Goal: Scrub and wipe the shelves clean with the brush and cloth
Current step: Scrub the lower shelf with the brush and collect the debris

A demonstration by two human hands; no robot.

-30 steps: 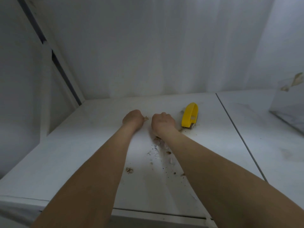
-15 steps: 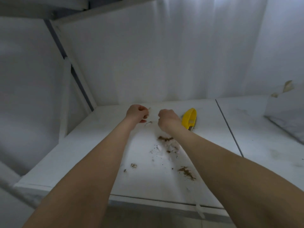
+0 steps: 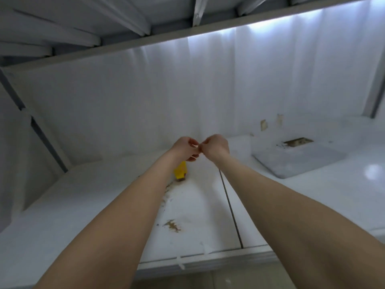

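Observation:
My left hand and my right hand are raised above the white shelf, close to the back wall. Their curled fingertips meet and pinch a tiny pale scrap, too small to make out. Below my left wrist the yellow brush lies on the shelf, partly hidden by my left forearm. Brown dirt is smeared on the shelf between my forearms, with more crumbs trailing up to the brush.
A grey flat board lies on the right shelf panel, with a dirty patch behind it. A dark seam divides the two panels. The upper shelf's underside hangs overhead. A diagonal brace runs at the left.
Both hands have lifted off the shelf and come together, fingertips touching. My view has tilted up and to the right, bringing the upper shelf and the grey board into sight.

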